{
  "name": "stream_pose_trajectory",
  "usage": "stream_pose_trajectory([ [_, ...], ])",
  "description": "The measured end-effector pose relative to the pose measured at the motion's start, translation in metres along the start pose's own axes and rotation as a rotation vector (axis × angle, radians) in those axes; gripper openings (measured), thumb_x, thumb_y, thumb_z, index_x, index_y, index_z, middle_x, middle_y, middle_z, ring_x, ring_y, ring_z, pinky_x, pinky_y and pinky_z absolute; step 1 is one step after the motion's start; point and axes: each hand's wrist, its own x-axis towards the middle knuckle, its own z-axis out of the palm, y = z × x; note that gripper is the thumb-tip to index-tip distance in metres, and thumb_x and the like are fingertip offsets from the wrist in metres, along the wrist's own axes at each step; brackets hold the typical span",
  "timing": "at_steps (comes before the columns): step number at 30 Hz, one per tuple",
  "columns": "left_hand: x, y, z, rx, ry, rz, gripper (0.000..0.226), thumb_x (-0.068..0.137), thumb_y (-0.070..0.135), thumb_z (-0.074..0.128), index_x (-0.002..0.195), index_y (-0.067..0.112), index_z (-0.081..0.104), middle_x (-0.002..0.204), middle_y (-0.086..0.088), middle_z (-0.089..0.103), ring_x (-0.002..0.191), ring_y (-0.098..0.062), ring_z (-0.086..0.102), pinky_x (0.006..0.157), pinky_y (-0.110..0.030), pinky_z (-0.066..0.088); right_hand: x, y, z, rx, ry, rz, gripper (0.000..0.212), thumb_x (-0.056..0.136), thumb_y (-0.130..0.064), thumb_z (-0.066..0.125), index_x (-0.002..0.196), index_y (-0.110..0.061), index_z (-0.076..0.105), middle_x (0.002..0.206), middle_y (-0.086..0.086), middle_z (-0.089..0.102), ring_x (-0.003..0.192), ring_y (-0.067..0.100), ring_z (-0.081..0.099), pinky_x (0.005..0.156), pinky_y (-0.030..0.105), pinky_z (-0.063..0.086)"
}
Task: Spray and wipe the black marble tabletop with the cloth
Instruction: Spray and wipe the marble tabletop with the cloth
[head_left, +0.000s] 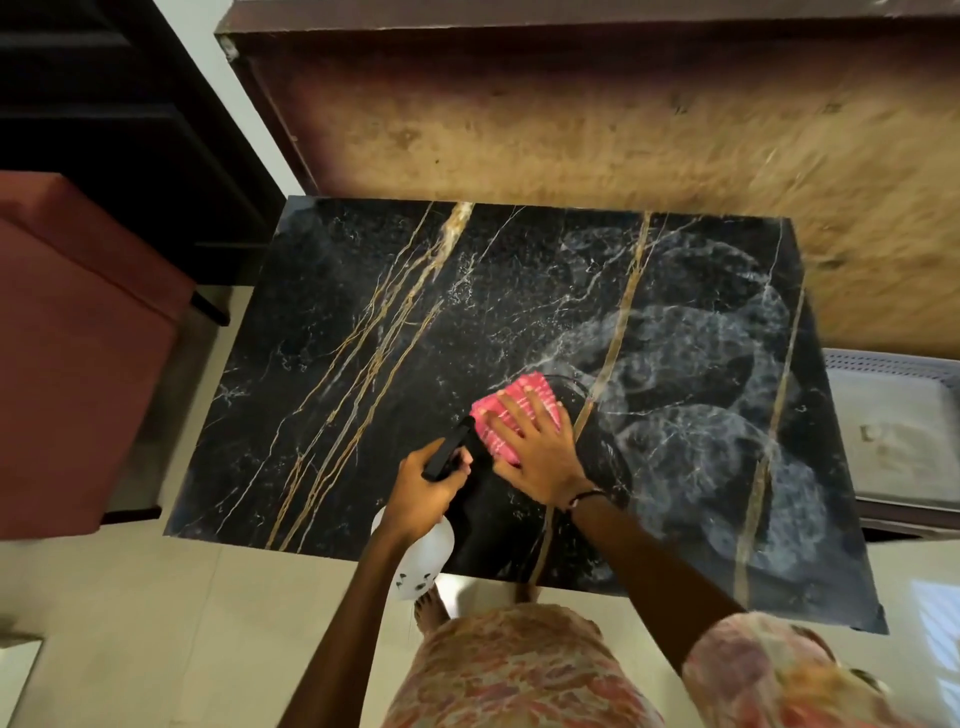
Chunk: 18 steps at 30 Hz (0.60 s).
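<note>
1. Pressing flat with spread, straight fingers, the right hand (530, 447) holds the pink cloth (514, 410) against the black marble tabletop (363, 322), near its front middle.
2. Curled fingers of the left hand (426, 486) grip the spray bottle (423, 558) just beside the cloth.
3. Cloudy wet swirls (701, 374) cover the tabletop's right half.

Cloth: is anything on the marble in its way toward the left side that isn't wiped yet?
Nothing visible. The right hand presses the cloth flat on the tabletop. The left hand holds the spray bottle at the near edge, beside the cloth, and could crowd a near-edge stroke.
</note>
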Motion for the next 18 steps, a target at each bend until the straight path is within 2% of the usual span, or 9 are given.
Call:
stream_pose_trajectory([
  [3, 0.008, 0.01, 0.008, -0.026, 0.005, 0.022, 0.013, 0.086, 0.001, 0.058, 0.082, 0.012, 0.062, 0.053, 0.008, 0.058, 0.041, -0.001, 0.049, 0.045, -0.013, 0.037, -0.016, -0.015, 0.01, -0.019, 0.008, -0.19, 0.061, 0.084, -0.058, 0.037, 0.14, -0.033, 0.042, 0.147, 0.005, 0.043, 0.137, 0.034, 0.036, 0.108, 0.069, 0.018],
  [5, 0.012, 0.015, 0.013, -0.054, 0.016, 0.022, 0.013, 0.085, -0.003, 0.056, 0.085, 0.009, 0.062, 0.061, 0.007, 0.06, 0.041, 0.001, 0.05, 0.043, -0.009, 0.037, -0.037, -0.003, 0.015, -0.046, 0.026, -0.271, 0.061, 0.084, -0.058, 0.04, 0.141, -0.036, 0.041, 0.148, 0.0, 0.042, 0.137, 0.029, 0.036, 0.111, 0.064, 0.017],
  [7, 0.016, 0.018, 0.015, -0.064, 0.04, 0.014, 0.014, 0.085, -0.005, 0.054, 0.086, 0.007, 0.062, 0.076, -0.008, 0.061, 0.039, 0.0, 0.048, 0.042, -0.009, 0.035, -0.053, 0.022, 0.016, -0.053, 0.034, -0.286, 0.065, 0.082, -0.06, 0.044, 0.144, -0.039, 0.036, 0.15, -0.003, 0.039, 0.139, 0.025, 0.033, 0.113, 0.06, 0.017],
  [11, 0.025, 0.022, 0.016, -0.06, 0.038, -0.009, 0.016, 0.085, -0.003, 0.054, 0.084, 0.011, 0.062, 0.081, -0.013, 0.058, 0.036, -0.003, 0.041, 0.039, -0.014, 0.032, -0.057, 0.078, -0.001, -0.047, 0.025, -0.146, 0.068, 0.083, -0.062, 0.043, 0.145, -0.037, 0.03, 0.149, 0.001, 0.04, 0.137, 0.029, 0.037, 0.111, 0.057, 0.019],
  [13, 0.03, 0.025, 0.016, -0.064, 0.042, -0.014, 0.016, 0.085, -0.001, 0.055, 0.083, 0.013, 0.062, 0.08, -0.012, 0.059, 0.036, -0.003, 0.042, 0.039, -0.014, 0.032, -0.04, 0.097, -0.012, -0.052, -0.021, -0.057, 0.07, 0.084, -0.062, 0.042, 0.147, -0.037, 0.025, 0.152, 0.002, 0.034, 0.141, 0.03, 0.03, 0.111, 0.06, 0.021],
  [16, 0.041, 0.028, 0.013, -0.062, 0.038, -0.028, 0.016, 0.085, 0.0, 0.056, 0.083, 0.014, 0.063, 0.079, -0.013, 0.06, 0.036, -0.004, 0.042, 0.039, -0.014, 0.033, 0.002, 0.099, -0.026, -0.022, -0.029, 0.062, 0.068, 0.083, -0.062, 0.039, 0.146, -0.036, 0.032, 0.154, 0.001, 0.031, 0.144, 0.03, 0.021, 0.109, 0.063, 0.02],
  [18, 0.05, 0.029, 0.012, -0.049, 0.018, -0.033, 0.013, 0.085, 0.0, 0.056, 0.086, 0.011, 0.063, 0.079, -0.013, 0.06, 0.037, -0.004, 0.042, 0.04, -0.015, 0.034, 0.032, 0.085, -0.033, 0.014, -0.011, 0.108, 0.068, 0.082, -0.061, 0.038, 0.144, -0.034, 0.038, 0.153, 0.001, 0.034, 0.142, 0.032, 0.024, 0.105, 0.065, 0.022],
])
